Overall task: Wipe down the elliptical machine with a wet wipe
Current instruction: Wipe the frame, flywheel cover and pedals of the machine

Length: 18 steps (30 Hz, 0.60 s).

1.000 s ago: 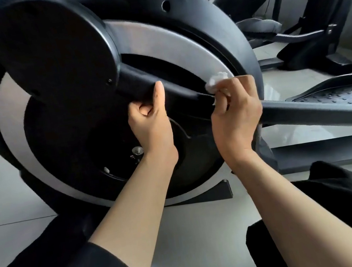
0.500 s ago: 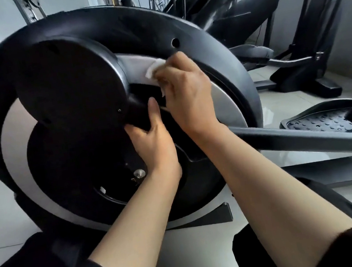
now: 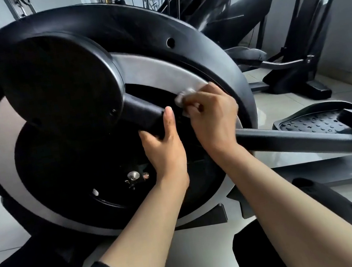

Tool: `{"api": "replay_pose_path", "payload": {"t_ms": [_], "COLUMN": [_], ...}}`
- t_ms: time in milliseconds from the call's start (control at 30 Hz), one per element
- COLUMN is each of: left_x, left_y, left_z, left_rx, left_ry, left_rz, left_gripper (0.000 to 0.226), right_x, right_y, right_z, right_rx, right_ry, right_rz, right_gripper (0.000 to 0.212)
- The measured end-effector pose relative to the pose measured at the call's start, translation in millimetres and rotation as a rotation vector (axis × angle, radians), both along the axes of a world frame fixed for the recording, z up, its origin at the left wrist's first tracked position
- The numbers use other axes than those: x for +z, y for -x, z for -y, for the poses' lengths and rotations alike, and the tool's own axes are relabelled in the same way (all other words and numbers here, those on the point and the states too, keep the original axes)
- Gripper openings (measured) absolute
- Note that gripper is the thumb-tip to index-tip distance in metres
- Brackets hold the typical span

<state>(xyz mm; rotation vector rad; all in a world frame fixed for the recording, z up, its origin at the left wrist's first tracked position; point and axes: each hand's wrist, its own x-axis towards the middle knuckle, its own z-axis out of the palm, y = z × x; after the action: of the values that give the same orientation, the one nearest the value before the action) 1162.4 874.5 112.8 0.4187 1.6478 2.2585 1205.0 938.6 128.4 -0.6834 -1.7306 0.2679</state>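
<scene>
Elliptical machine: the elliptical machine (image 3: 153, 28) filled most of the view, its big black flywheel housing standing upright on the pale tiled floor (image 3: 200, 249).
Silver ring: a wide silver ring (image 3: 151, 72) ran around the inside of the black housing, and a black round cover (image 3: 59, 87) sat over its upper left part.
Crank arm: a black crank arm (image 3: 142, 113) came out from under the round cover and pointed down to the right.
Left hand: the left hand (image 3: 166, 148) grasped the crank arm from below, the fingers curled behind it and the thumb lying straight up along its front.
Right hand: the right hand (image 3: 212, 118) was clenched around the wet wipe (image 3: 182, 97), with the knuckles toward the camera.
Wet wipe: the white wipe was bunched at the fingertips and touched the machine near the inner edge of the silver ring, just right of the crank arm; it was a little blurred, so the exact place of contact was perhaps the ring or the dark part beside it.
Pedal bar: a black bar (image 3: 297, 137) went from behind the right wrist to the right, up to a dotted pedal (image 3: 311, 123).
Bolts: small metal bolts (image 3: 135, 176) showed in the dark centre, below the left hand.
Background: another black exercise machine (image 3: 308, 43) stood behind, on the right side.
Clothing: black sleeves and black trousers were at the bottom edge.
</scene>
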Motion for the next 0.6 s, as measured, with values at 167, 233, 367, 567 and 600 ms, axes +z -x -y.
{"api": "replay_pose_path", "payload": {"t_ms": [167, 233, 367, 567, 600], "left_x": [-3.9, -4.7, -8.6, -12.0, -13.4], "left_y": [6.6, 6.2, 5.2, 0.0, 0.3], "left_z": [1.1, 1.1, -1.6, -7.9, -8.8], "left_rx": [0.008, 0.003, 0.013, 0.009, 0.002], "left_ry": [-0.028, -0.016, -0.012, 0.008, 0.017], "left_rz": [-0.019, -0.018, -0.006, -0.053, -0.058], "left_gripper": [0.046, 0.050, 0.059, 0.063, 0.063], "right_x": [19.3, 3.6, -24.5, -3.0, 4.9], "right_y": [17.0, -3.4, -61.4, -70.4, -59.4], "right_z": [2.3, -9.0, -38.0, -52.6, -49.4], "right_rx": [0.144, 0.109, -0.140, -0.233, -0.183], "right_ry": [-0.189, -0.167, 0.083, 0.153, 0.092], "right_rz": [0.085, 0.149, 0.132, -0.103, -0.112], "right_gripper": [0.017, 0.022, 0.027, 0.021, 0.020]}}
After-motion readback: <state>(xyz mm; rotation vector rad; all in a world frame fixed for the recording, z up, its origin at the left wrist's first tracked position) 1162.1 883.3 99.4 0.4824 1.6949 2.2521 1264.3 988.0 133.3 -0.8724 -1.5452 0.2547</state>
